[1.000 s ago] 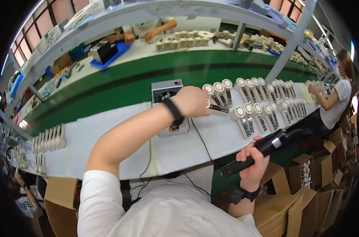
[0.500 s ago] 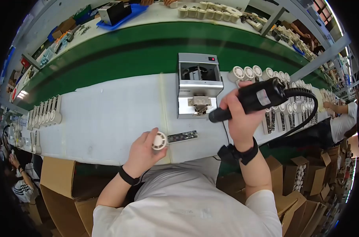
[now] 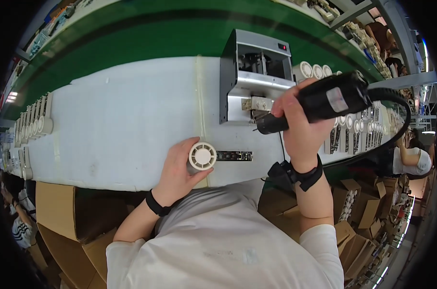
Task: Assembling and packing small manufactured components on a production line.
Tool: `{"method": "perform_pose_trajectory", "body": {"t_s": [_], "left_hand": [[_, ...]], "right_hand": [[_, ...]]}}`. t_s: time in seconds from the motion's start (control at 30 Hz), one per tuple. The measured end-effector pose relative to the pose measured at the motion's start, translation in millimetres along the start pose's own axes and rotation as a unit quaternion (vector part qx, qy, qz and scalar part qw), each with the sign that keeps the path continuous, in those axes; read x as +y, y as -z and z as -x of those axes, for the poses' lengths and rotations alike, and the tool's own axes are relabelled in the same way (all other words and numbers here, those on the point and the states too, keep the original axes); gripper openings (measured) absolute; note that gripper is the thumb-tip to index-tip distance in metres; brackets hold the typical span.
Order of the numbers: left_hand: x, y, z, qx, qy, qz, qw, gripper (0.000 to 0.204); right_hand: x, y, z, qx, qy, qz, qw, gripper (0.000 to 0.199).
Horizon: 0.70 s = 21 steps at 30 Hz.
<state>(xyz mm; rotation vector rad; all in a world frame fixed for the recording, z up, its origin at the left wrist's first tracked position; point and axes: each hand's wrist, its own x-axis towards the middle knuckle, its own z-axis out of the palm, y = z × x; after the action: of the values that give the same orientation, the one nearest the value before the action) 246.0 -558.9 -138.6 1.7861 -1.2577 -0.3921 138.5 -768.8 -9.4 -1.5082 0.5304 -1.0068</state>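
My left hand [image 3: 176, 166] grips a white round vented housing [image 3: 202, 156] by its side, thumb and fingers around it. A narrow strip with a dark circuit board [image 3: 235, 156] points right from it, just above the table. In my right hand [image 3: 300, 118] is a black electric screwdriver [image 3: 331, 98], fingers wrapped round its body. The screwdriver lies tilted, its thin bit at the lower left, by the front edge of a grey screw feeder [image 3: 257, 77]. That hand and the tool cover part of the feeder's front.
Rows of similar white parts with boards [image 3: 346, 127] stand at the right, and more [image 3: 34, 126] at the far left. A thick black cable [image 3: 404, 108] loops from the screwdriver. Cardboard boxes [image 3: 55, 207] stand below the table edge. Another person [image 3: 411, 156] sits at the far right.
The view has shifted, so the table and feeder appear higher. The housing in my left hand has turned, and its board strip now points straight right. My right hand still holds the screwdriver.
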Motion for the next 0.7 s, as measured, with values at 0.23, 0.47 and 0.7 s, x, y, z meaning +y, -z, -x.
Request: {"method": "perform_pose_trajectory", "body": {"t_s": [0.23,0.47,0.7], "left_hand": [[1,-2,-2,0.002,-0.007,0.008,1.000,0.071],[2,-1,0,-0.008,0.009,0.006,1.000,0.072],[2,-2,0,-0.006,0.008,-0.001,1.000,0.072]], "right_hand": [[8,27,55,0.022,0.040,-0.038,0.998,0.035],[17,30,64,0.023,0.042,-0.055,0.997,0.039],[23,31,64,0.033,0.029,-0.061,0.997,0.038]]}}
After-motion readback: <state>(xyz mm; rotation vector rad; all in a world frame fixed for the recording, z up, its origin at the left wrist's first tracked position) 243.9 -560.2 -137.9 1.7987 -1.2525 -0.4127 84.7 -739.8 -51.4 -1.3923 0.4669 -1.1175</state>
